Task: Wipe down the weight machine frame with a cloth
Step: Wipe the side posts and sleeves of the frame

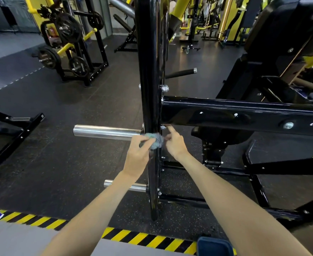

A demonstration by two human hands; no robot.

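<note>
While left hand (138,154) grips cloth (155,140) against frame (148,71), right hand (175,145) beside it is unclear.

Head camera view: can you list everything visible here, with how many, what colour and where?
upright post: one, glossy black, centre
cross beam: one, black, running right from the post
chrome pegs: two, silver, sticking out left of the post
cloth: one, grey-blue, bunched against the post
weight plates: several, black, far left at the back
hazard tape: one strip, yellow and black, on the floor near the bottom
left hand: one, grips the cloth
right hand: one, beside the cloth, forefinger stretched toward a bolt; grip unclear
</note>
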